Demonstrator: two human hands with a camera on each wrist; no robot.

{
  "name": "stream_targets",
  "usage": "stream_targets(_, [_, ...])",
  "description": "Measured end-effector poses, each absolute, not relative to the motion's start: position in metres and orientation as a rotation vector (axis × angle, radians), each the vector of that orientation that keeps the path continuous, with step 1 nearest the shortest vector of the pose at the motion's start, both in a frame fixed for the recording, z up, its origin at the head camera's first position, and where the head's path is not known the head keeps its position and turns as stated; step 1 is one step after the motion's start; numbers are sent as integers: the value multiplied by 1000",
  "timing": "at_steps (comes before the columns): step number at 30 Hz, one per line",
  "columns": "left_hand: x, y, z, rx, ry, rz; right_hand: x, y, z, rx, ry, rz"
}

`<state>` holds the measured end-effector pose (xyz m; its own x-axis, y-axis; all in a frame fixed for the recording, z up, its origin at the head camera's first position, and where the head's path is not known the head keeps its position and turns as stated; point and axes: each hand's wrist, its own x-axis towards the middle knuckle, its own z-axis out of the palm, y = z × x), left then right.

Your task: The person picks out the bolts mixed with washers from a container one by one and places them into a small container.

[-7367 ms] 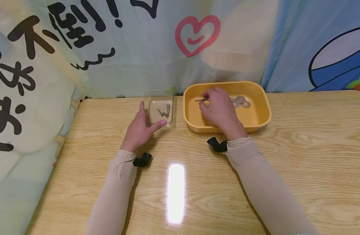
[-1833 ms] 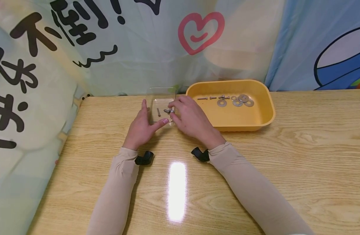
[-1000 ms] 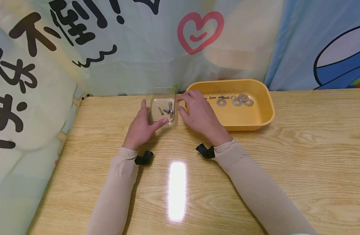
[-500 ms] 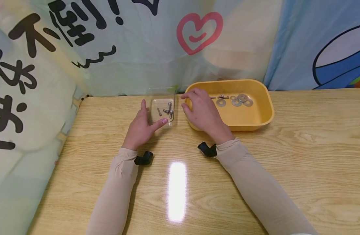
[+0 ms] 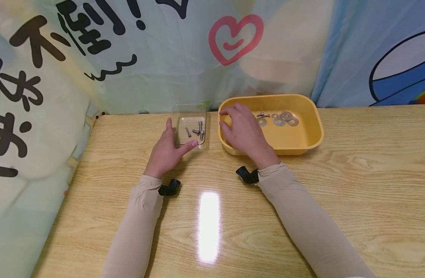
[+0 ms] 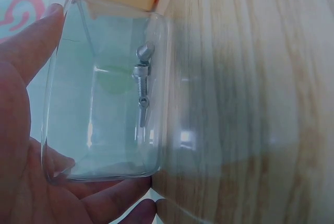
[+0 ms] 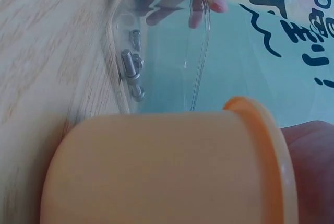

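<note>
My left hand [image 5: 165, 152] holds a small clear plastic box [image 6: 99, 171] from its left and near sides, the thumb along its near rim and the other fingers round the far-left side. Several metal screws [image 5: 201, 126] lie on the box's floor. Over the left end of a yellow tray [image 5: 292, 142], my right hand [image 5: 245, 131] hovers with loosely bent fingers; nothing shows between them. The right wrist view has the tray's wall hiding most of that hand. Beyond it in the tray lie screws [image 5: 264, 115] and several flat washers [image 5: 286, 116], partly covered by the hand.
Box and tray stand side by side at the back of a wooden table [image 5: 268, 216], with a narrow gap between them. A printed cloth [image 5: 157, 77] hangs right behind. Black wrist cameras [image 5: 247, 175] sit on both cuffs.
My right hand has left the clear box and moved right over the tray's left end. Since the oldest frame, another screw has come into the box. The left hand has stayed in place.
</note>
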<state>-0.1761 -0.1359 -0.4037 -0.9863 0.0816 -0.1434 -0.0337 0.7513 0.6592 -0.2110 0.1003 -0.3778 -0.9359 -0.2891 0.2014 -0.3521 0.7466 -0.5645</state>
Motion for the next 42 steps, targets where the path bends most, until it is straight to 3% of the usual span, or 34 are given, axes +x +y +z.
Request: stream_targets(42, [-177,-137,-405,29,2791,1038,-229,121,-389,499,-3141,767])
